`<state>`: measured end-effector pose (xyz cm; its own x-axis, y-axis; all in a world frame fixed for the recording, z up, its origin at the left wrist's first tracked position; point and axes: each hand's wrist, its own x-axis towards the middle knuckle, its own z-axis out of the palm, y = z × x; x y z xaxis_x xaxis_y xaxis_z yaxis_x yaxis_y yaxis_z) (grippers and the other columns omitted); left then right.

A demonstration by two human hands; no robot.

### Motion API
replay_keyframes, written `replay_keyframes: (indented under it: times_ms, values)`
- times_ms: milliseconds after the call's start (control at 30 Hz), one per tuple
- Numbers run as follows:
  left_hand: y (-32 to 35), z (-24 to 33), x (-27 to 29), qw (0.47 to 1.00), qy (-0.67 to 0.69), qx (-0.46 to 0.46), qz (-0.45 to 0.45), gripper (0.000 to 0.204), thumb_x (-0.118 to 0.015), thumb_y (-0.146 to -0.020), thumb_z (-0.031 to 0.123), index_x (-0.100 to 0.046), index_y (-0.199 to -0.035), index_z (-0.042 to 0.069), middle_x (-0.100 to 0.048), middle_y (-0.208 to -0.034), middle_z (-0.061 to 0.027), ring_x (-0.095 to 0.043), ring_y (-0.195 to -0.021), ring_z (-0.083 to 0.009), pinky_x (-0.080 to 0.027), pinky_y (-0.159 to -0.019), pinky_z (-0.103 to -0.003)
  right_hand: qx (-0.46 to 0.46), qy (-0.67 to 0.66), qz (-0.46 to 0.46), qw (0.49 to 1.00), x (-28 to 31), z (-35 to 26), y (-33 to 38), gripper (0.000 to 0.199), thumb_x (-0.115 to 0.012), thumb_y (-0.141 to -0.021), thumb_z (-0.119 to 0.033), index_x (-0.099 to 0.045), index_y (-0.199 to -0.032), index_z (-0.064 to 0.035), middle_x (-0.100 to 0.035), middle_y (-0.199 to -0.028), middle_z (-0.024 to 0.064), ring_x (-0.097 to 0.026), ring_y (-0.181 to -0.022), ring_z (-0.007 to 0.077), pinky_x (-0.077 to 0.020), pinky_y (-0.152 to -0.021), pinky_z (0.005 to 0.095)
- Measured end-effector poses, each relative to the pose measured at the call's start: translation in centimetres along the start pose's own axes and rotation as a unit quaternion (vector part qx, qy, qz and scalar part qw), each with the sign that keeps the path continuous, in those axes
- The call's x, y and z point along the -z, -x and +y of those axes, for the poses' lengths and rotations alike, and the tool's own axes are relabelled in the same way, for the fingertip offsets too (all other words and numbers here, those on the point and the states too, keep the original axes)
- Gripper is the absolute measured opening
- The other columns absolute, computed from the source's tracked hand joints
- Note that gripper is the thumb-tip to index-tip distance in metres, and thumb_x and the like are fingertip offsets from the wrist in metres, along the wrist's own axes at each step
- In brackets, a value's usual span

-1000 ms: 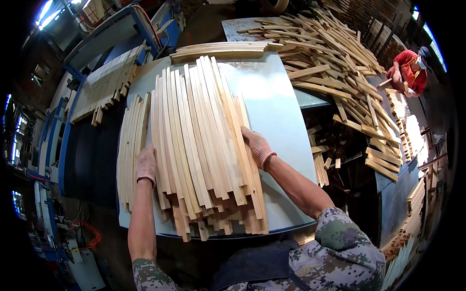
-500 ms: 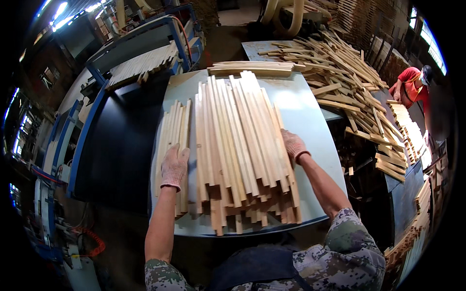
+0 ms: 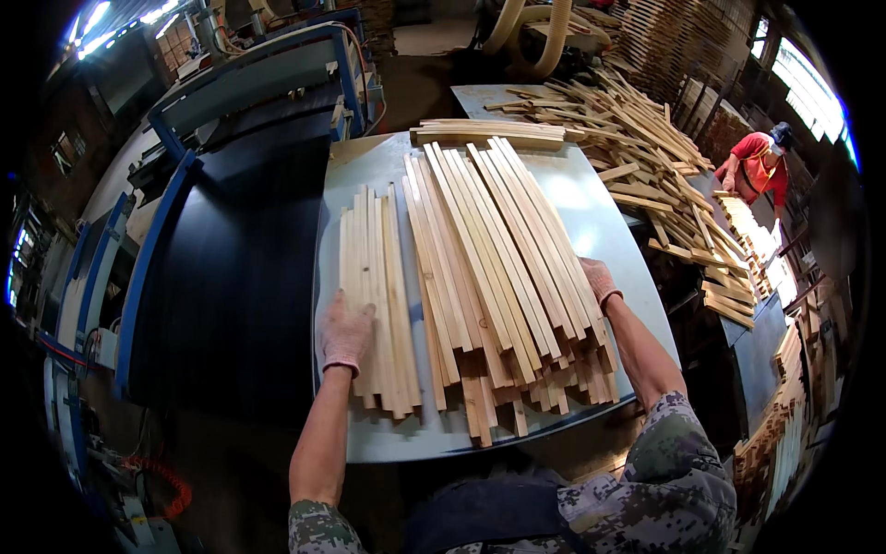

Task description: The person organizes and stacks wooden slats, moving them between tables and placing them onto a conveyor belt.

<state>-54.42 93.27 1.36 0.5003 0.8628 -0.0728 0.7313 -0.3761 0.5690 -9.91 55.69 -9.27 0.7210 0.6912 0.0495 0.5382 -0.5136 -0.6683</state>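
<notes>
Left hand (image 3: 345,334) lay loose against sticks (image 3: 394,305), right hand (image 3: 601,279) I couldn't tell; lopsided shoving could've spilled the pile (image 3: 515,268).

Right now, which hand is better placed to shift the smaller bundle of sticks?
Probably the left hand, at the left edge of the smaller bundle; the right hand is at the larger stack, farther right.

head, left of fisheye pair | from high at near edge of worktop (image 3: 598,205) — facing down and toward far side | close — worktop mid-frame
</notes>
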Motion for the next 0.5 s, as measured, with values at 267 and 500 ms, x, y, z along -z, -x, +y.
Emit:
replay_keyframes:
  times_ms: [267, 500]
  values:
    - [-1.3, 0.9, -0.6, 0.987, -0.086, -0.134, 0.008, 0.078, -0.069, -0.093, 0.050, -0.056, -0.145, -0.006, -0.062, -0.133, -0.0280, -0.059, -0.124, -0.0424, -0.044, -0.111, -0.049, -0.204, -0.124, 0.001, 0.971, 1.3, -9.6, 1.3, 0.045, -0.049, -0.109, -0.038, -0.073, -0.116, -0.0004, -0.076, -0.111, 0.0205, -0.070, -0.098, 0.0342, -0.0535, -0.090, 0.0368]
    - [-0.6, 14.7, -1.9, 0.953, -0.157, -0.256, -0.052, 0.083, -0.053, -0.098, 0.066, -0.061, -0.142, -0.003, -0.072, -0.099, -0.0203, -0.071, -0.096, -0.0325, -0.054, -0.088, -0.044, 0.070, 0.304, 0.016, 0.950, 4.3, -9.6, -1.2, 0.024, -0.046, -0.107, -0.019, -0.065, -0.111, -0.0044, -0.074, -0.102, 0.0214, -0.072, -0.098, 0.0405, -0.0567, -0.090, 0.0478]
